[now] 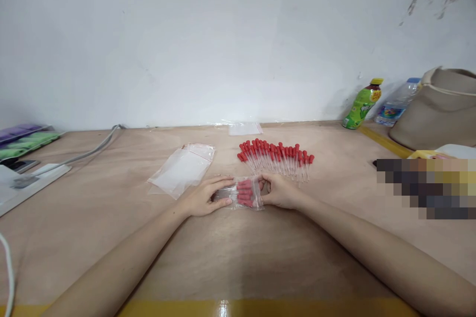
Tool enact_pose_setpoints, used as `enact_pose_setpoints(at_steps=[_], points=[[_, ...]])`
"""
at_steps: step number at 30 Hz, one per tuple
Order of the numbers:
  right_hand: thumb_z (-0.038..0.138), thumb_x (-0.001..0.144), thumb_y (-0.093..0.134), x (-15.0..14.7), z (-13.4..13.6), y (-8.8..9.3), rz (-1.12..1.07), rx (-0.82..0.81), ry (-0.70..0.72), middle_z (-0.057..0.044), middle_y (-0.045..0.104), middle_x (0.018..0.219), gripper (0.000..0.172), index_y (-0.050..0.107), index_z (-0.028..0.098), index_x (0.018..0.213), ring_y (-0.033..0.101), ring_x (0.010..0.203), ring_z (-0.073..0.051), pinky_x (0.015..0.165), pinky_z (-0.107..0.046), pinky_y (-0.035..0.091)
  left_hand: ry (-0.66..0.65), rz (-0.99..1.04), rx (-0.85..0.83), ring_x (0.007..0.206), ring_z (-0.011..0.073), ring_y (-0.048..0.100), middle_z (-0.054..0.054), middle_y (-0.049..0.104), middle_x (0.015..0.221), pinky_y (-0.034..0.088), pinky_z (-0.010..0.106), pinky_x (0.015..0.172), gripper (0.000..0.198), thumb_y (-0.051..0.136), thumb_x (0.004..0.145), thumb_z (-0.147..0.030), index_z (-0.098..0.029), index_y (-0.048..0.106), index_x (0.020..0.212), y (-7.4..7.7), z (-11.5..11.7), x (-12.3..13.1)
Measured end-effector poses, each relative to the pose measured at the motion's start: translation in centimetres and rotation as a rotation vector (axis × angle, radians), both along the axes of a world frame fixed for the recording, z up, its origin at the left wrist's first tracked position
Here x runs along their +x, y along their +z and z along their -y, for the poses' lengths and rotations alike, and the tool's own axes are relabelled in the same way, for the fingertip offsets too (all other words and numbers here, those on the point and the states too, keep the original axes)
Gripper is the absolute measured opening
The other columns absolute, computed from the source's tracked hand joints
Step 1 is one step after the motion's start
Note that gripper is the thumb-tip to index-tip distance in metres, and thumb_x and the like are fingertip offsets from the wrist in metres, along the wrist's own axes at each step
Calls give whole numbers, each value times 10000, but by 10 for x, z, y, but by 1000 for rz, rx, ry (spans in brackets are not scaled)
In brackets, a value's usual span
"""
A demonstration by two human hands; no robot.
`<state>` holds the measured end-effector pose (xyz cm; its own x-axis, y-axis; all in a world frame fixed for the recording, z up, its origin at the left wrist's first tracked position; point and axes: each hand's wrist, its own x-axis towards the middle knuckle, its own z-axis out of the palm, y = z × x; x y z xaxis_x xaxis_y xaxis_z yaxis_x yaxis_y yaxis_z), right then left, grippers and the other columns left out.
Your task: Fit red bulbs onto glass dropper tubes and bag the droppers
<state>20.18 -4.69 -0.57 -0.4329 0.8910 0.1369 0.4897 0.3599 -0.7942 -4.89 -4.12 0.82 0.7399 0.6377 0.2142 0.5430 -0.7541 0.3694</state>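
Observation:
A clear zip bag point(256, 193) lies between my hands with several red-capped droppers point(244, 193) inside, their red bulbs toward the right. My left hand point(204, 197) grips the bag's left end, fingers over the top edge and thumb along the lower side. At the bag's right end, my right hand point(280, 190) pinches the edge between thumb and fingers. Just beyond my right hand is a fanned pile of loose droppers point(275, 153), red bulbs facing away from me. Left of it lies a stack of flat zip bags point(186, 168).
Another flat bag point(245, 129) lies by the wall. A green-labelled bottle point(362, 104), a water bottle point(397, 101) and a beige bin-like container point(435, 109) stand at the back right. A grey cable point(92, 151) and purple and green packs point(26, 141) are on the left.

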Motion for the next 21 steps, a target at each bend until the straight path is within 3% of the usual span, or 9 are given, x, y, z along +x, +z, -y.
enact_pose_setpoints(at_steps=[6,11,14,19,21], points=[[374,475,760,-7,6,3,-8,22,-93,0,582,773,476,536,177,846,530,690,-131,600,-240,387,-15,-18,-11,1216,207,364,77,438,1293,300,373,1019,494,494,812,-397,-193,413,1255,2,1,0],[369,649,639,-5,1,4,-316,-378,-171,37,572,678,440,368,197,949,438,415,-59,412,-194,325,3,-22,-31,1220,214,359,73,426,1304,300,384,1017,494,492,809,-403,-211,415,1257,1,-1,0],[386,667,631,-9,1,5,-292,-407,-263,62,542,564,448,378,185,977,403,363,-56,371,-184,285,-16,-18,-20,1216,215,365,83,426,1303,294,388,1019,492,493,809,-400,-203,421,1254,1,-1,0],[253,603,687,-18,3,3,-324,-357,-197,34,564,558,231,513,151,715,523,514,-82,498,-189,386,-18,-23,11,1238,209,329,73,394,1327,298,373,1017,482,475,817,-405,-209,420,1254,1,0,0],[262,637,659,-17,3,5,-351,-385,-143,43,549,551,190,503,154,651,502,479,-69,467,-185,380,101,12,108,1263,213,279,59,396,1324,273,382,1027,420,428,839,-404,-217,470,1213,1,-3,-2]])
